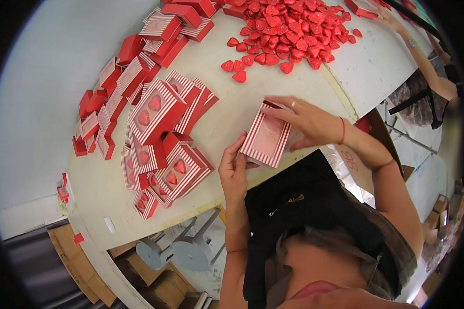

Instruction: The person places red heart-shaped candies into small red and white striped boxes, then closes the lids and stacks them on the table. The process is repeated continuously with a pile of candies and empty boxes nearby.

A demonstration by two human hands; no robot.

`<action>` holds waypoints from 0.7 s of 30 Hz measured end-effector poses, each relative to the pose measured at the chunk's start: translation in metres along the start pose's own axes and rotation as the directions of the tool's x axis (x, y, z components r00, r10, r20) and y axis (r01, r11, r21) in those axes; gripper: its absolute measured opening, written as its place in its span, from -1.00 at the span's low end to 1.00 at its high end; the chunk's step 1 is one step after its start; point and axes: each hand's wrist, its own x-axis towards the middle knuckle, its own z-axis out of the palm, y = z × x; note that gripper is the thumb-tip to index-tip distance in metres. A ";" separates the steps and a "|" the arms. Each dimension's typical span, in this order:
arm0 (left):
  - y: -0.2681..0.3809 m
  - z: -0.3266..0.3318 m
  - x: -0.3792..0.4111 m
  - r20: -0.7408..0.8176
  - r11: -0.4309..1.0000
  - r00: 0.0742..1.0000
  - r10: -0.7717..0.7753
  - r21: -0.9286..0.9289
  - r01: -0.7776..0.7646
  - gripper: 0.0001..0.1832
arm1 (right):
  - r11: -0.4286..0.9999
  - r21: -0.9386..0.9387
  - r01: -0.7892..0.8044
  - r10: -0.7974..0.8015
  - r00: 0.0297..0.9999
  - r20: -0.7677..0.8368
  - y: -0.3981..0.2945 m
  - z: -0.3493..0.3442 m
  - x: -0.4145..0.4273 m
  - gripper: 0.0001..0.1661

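Observation:
A red-and-white striped box [266, 135] with a pink window panel and gold writing is between my hands over the near edge of the table. My left hand [234, 168] grips its lower left corner, the thumb on the near side. The fingers of my right hand [303, 119] lie over the far end, where a dark red flap or opening shows. Beyond my hands lies a heap of red foil-wrapped hearts [290, 31]. To the left, striped boxes with red hearts in their windows [154, 110] are stacked in a leaning pile.
More striped boxes [129, 75] line the table's [294, 85] far left side. At the upper right, another person's hand [390, 21] is near a red box. An open cardboard carton [355, 162] stands below my right forearm. Grey stools [191, 255] are under the near edge.

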 end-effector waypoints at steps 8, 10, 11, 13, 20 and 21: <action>0.004 -0.011 -0.006 -0.173 0.966 0.982 0.078 0.257 -0.031 -0.66 | 0.995 0.091 -0.039 0.017 0.973 0.232 0.007 -0.008 0.007 0.17; -0.004 -0.019 -0.008 -0.209 0.968 0.973 0.100 0.245 -0.047 -0.63 | 1.000 0.029 -0.002 -0.005 0.971 0.240 0.033 -0.016 -0.015 0.14; -0.006 -0.019 -0.009 -0.196 0.964 0.975 0.101 0.261 -0.048 -0.64 | 1.000 -0.002 0.013 -0.012 0.969 0.246 0.043 -0.017 -0.023 0.13; -0.011 -0.013 -0.009 -0.163 0.957 0.983 0.087 0.287 -0.038 -0.65 | 0.994 0.105 0.015 -0.029 0.991 0.127 0.022 -0.012 -0.021 0.00; -0.012 -0.012 -0.002 -0.140 0.900 0.979 0.147 0.429 -0.074 -0.74 | 0.991 0.009 0.137 -0.137 0.989 0.059 0.032 0.002 -0.028 0.03; -0.012 -0.011 -0.004 -0.148 0.892 0.978 0.150 0.446 -0.069 -0.74 | 0.992 0.032 0.121 -0.123 0.990 0.063 0.020 -0.002 -0.026 0.02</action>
